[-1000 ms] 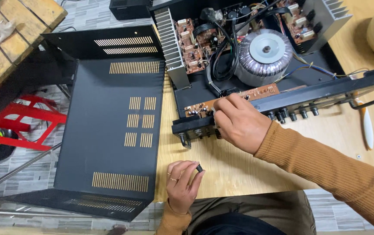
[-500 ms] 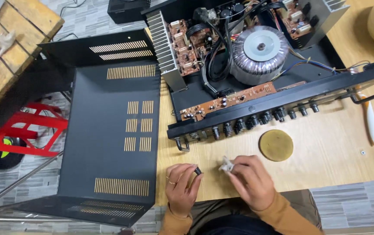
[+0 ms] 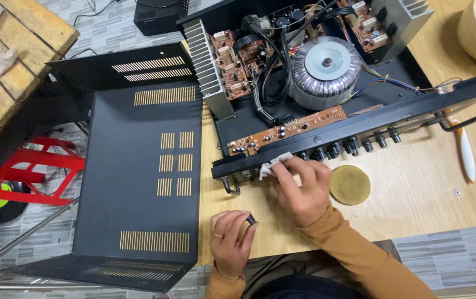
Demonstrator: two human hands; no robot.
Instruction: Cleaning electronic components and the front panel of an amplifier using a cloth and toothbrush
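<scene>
Presently a crumpled white cloth (image 3: pixel 274 164) is pinched in the right hand (image 3: pixel 303 188) against the long black amplifier front panel (image 3: pixel 360 133), which runs left-right, rising rightward. A small black knob (image 3: pixel 251 220) is gripped by left hand (image 3: pixel 232 241) fingers above the wooden tabletop (image 3: pixel 415 199).

Even, soft light falls from above my head, bright enough everywhere. My right hand (image 3: pixel 303 187) casts only a faint shadow on the wooden table (image 3: pixel 415 182). The black cover panel (image 3: pixel 138 182) shows mild sheen, no glare. Edges seem slightly bowed, perhaps lens distortion.
</scene>
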